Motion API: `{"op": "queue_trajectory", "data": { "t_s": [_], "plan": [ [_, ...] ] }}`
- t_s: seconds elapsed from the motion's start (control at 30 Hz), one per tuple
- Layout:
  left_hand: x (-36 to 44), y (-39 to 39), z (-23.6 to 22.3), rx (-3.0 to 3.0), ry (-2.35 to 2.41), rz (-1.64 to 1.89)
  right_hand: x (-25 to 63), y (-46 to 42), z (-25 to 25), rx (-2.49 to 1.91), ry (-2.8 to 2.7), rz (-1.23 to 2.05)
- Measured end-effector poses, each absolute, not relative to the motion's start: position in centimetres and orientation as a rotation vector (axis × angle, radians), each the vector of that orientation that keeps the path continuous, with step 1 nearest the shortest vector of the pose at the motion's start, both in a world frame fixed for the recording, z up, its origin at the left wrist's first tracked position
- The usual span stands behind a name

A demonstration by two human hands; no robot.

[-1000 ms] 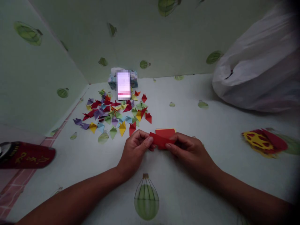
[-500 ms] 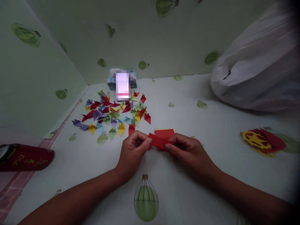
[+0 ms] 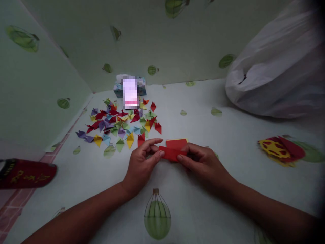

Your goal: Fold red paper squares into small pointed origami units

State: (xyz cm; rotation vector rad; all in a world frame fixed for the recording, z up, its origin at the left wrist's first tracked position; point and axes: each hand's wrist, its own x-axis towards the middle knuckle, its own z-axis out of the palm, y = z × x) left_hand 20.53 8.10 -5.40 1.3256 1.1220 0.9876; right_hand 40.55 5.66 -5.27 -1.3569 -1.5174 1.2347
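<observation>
A folded strip of red paper (image 3: 170,153) is held level between my two hands, over the table. My left hand (image 3: 142,162) has its thumb on the strip's left end, with other fingers curled behind it and the index finger lifted and stretched out above. On the other side, my right hand (image 3: 203,162) pinches the right end between thumb and fingers. Just behind the strip lies a small stack of square paper (image 3: 176,143), red on top with a yellow edge showing. Many folded paper pieces in several colours (image 3: 122,125) are spread beyond my left hand.
A phone with a lit, blurred screen (image 3: 131,93) leans against a tissue box (image 3: 118,87). A dark red can (image 3: 30,173) lies at the left edge. Red and yellow cut-outs (image 3: 279,149) lie to the right, below a big white plastic bag (image 3: 266,88).
My left index finger has lifted off the red strip and straightened. The strip has turned slightly, closer to level. The whole view has shifted a little.
</observation>
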Motion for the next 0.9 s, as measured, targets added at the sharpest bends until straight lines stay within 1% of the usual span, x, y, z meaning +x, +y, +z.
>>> {"op": "queue_trajectory", "data": {
  "t_s": [0.3,0.57,0.7,0.9],
  "plan": [
    [20.83,8.16,-4.89,1.35,1.176,0.897,40.57,5.64,-5.52,-1.302,-1.606,1.146],
    [20.82,7.84,-4.84,1.418,1.191,0.896,40.51,5.65,-5.08,-1.288,-1.509,1.279],
    [20.76,7.78,-5.08,1.482,1.164,0.889,40.49,5.54,-5.02,-1.296,-1.562,1.21],
    [20.61,8.08,-5.04,1.58,1.112,0.806,40.56,5.49,-5.2,-1.323,-1.708,1.019]
  ]
}}
